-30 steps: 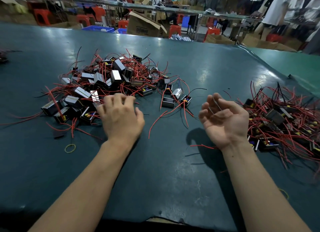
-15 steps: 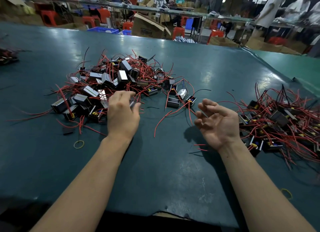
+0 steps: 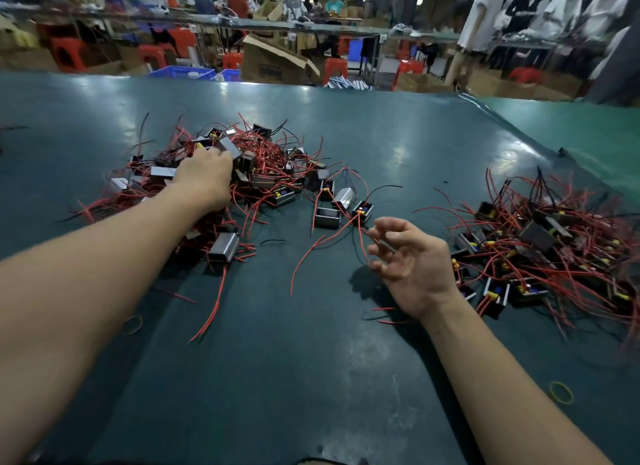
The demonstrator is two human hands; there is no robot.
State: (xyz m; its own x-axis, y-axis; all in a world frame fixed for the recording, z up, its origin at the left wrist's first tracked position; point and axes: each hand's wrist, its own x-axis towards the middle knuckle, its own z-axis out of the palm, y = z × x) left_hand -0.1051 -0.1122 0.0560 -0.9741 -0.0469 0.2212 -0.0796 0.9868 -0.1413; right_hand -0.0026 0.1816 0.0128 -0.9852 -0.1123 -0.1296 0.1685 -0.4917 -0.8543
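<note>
Head view: red wires [image 3: 258,145] crowd left hand [image 3: 204,177], grip probably hidden.

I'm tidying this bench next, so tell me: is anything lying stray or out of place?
Yes. One yellow rubber band lies loose on the green mat at the near right, another at the near left. A few boxed modules sit apart from the left pile, and a short black wire offcut lies alone.
</note>
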